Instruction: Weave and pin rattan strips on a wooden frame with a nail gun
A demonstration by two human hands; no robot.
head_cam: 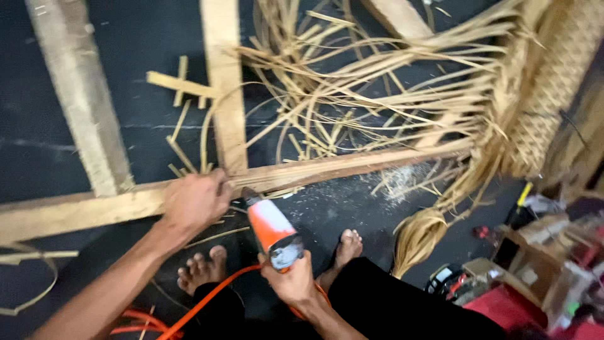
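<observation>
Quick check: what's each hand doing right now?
Left hand: closed on the wooden frame.
Right hand: closed around the orange tool, its tip at the frame.

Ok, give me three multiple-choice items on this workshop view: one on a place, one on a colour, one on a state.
1. Where does the left hand rest?
A. on the wooden frame rail
B. on the woven panel
C. on the red box

2. What colour is the power tool in the right hand?
A. blue and black
B. orange and white
C. green

3. How do the rattan strips behind the wooden frame rail lie?
A. coiled neatly
B. stacked in a tied bundle
C. loose and tangled

Answers: 1 A, the fingers close over the rail; 2 B, its body is orange with a white part; 3 C, the strips splay and cross in every direction.
</observation>
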